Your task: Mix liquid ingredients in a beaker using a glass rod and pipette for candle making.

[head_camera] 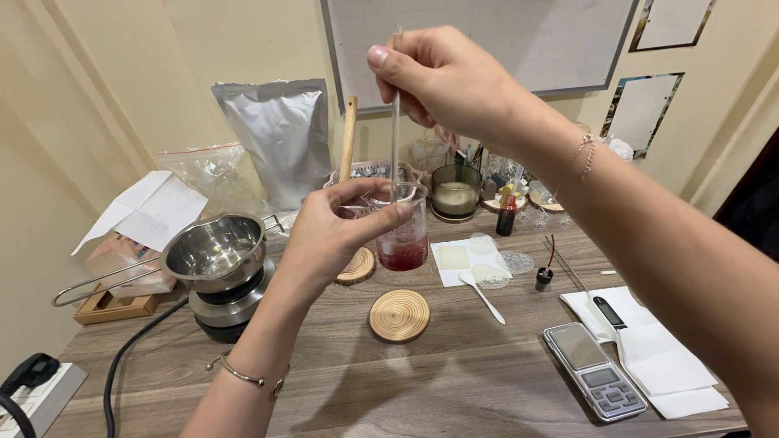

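While two hands (pixel 389 154) work, two wooden coasters (pixel 399 315) lie.

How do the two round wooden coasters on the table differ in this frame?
The near round wooden coaster lies fully in view with nothing on it; the far round wooden coaster is partly hidden behind the left hand, which holds a clear glass beaker of red liquid just above and beside it. The near one looks larger, being closer to the camera. Both show concentric ring grooves and lie flat on the wooden table.
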